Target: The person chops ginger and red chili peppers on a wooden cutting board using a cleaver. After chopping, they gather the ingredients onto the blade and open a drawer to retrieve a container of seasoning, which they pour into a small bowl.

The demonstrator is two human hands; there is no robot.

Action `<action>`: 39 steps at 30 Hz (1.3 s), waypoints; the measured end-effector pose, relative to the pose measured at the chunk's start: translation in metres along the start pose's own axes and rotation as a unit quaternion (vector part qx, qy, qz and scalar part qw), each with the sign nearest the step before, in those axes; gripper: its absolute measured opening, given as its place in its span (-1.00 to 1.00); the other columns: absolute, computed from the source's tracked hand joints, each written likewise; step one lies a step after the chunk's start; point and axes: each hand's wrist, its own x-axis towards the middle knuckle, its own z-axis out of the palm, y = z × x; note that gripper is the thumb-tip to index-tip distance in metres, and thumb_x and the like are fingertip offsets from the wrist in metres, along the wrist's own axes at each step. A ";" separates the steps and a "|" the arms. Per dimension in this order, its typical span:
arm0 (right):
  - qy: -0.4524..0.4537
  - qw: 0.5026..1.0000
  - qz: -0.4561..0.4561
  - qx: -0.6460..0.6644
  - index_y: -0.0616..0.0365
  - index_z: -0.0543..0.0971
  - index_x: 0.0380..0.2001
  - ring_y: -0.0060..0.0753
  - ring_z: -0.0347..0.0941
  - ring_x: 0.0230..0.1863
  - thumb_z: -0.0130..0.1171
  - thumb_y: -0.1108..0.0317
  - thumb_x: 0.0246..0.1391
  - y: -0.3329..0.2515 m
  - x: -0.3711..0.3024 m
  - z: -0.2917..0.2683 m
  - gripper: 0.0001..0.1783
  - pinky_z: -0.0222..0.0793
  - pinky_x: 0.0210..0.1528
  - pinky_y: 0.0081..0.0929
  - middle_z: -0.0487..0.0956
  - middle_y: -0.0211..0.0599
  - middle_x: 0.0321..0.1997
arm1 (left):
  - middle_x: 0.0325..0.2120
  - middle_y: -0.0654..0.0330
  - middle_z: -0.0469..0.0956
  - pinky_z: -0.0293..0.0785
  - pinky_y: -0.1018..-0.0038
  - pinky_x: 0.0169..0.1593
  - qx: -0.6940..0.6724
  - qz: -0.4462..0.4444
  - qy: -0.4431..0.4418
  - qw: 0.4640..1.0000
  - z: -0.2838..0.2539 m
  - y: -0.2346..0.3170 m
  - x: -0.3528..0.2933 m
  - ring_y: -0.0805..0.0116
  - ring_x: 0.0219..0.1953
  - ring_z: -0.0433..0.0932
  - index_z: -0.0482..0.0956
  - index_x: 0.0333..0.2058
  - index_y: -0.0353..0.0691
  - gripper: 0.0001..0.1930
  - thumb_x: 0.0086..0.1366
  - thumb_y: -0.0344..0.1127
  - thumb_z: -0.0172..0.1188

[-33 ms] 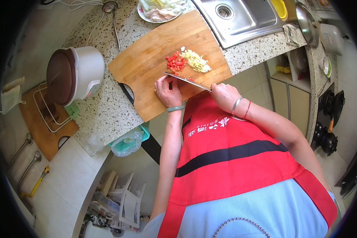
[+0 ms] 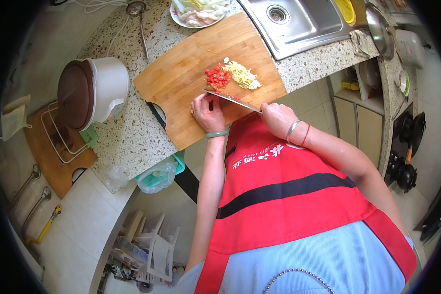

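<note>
In my right hand [image 2: 278, 120] is the handle of a kitchen knife [image 2: 233, 101], its blade reaching left across the near part of a wooden cutting board [image 2: 181, 81]. My left hand [image 2: 209, 116] rests on the board by the blade's tip, fingers curled; whatever they pinch is hidden. Small red bits lie along the blade. Just beyond it sits a pile of chopped red chili [image 2: 217, 77]. Touching that pile on its right is a heap of chopped pale yellow pieces [image 2: 244, 76], which look like garlic or ginger.
A plate [image 2: 181, 22] of pale sliced food stands beyond the board, with a ladle [image 2: 143, 39] to its left. A steel sink [image 2: 308, 29] lies at the far right. Left of the board are a rice cooker [image 2: 110, 81] and a bagged green bin [image 2: 180, 164] below the counter edge.
</note>
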 end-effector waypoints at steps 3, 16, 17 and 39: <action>0.000 1.000 -0.009 0.010 0.32 0.50 -0.41 0.13 0.58 -0.35 -0.01 0.43 0.04 0.009 0.007 0.011 -0.84 0.50 -0.31 -0.07 0.59 0.14 -0.41 | -0.35 0.20 0.50 0.39 0.25 -0.16 -0.006 0.013 0.006 1.000 0.002 0.002 0.001 0.14 -0.26 0.46 0.52 -0.52 -0.18 -0.88 0.00 -0.47 0.32; 0.094 0.991 -0.039 -0.090 0.23 0.50 -0.41 0.01 0.59 -0.44 0.08 0.37 0.02 0.039 -0.013 -0.007 -0.86 0.49 -0.39 -0.13 0.60 -0.03 -0.50 | -0.46 0.19 0.51 0.42 0.32 -0.25 0.033 -0.024 -0.037 0.999 -0.001 0.009 0.008 0.20 -0.35 0.47 0.57 -0.40 -0.19 -0.89 0.08 -0.41 0.31; 0.120 0.987 -0.050 -0.091 0.21 0.49 -0.40 0.01 0.58 -0.46 0.09 0.35 0.03 0.042 -0.020 -0.014 -0.86 0.49 -0.40 -0.14 0.60 -0.05 -0.51 | -0.49 0.19 0.50 0.42 0.35 -0.29 0.004 -0.044 -0.048 0.998 -0.003 0.010 0.010 0.24 -0.40 0.46 0.59 -0.35 -0.21 -0.86 0.07 -0.42 0.31; 0.345 0.910 -0.156 -0.168 0.14 0.40 -0.01 -0.36 0.52 -0.27 0.16 0.35 -0.07 0.055 -0.030 -0.011 -0.52 0.38 -0.21 -0.37 0.52 -0.35 -0.34 | 0.38 0.02 -0.03 -0.20 0.11 0.41 0.015 0.242 -0.324 0.914 -0.008 0.086 0.002 0.12 0.43 -0.08 0.02 0.35 -0.23 -0.19 0.32 0.22 -0.12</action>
